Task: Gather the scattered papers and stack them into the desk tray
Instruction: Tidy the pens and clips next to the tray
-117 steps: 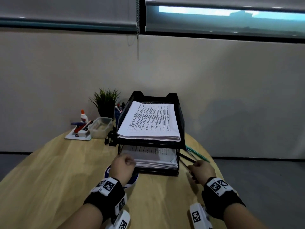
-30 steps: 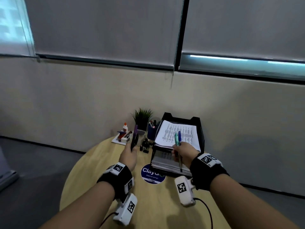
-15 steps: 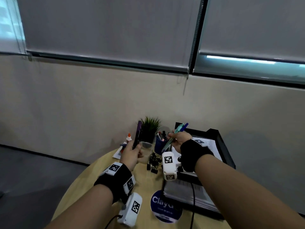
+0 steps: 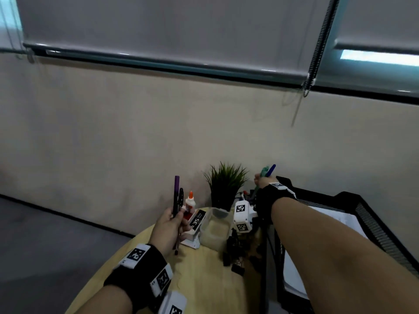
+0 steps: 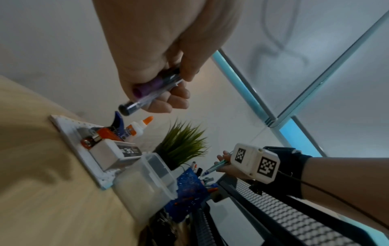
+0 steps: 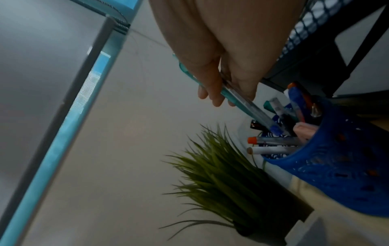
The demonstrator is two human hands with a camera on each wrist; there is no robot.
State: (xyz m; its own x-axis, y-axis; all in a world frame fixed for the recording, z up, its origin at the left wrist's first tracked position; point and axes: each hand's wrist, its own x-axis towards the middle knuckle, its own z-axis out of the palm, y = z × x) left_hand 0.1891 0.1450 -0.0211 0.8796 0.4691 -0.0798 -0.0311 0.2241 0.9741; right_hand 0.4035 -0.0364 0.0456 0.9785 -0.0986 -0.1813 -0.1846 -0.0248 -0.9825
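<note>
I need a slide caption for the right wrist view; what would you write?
Right hand lowers a teal pen into a blue perforated pen holder beside a potted grass plant.

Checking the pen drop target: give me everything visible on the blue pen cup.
The blue pen cup is a perforated, plastic-looking holder with a rounded rim. It stands on the wooden table between the potted plant and the black mesh desk tray; contact with either cannot be judged. It already holds several pens and markers, including an orange-capped one and a white one, leaning out over the rim. The right hand grips a teal pen whose blue tip dips among them at the mouth.
</note>
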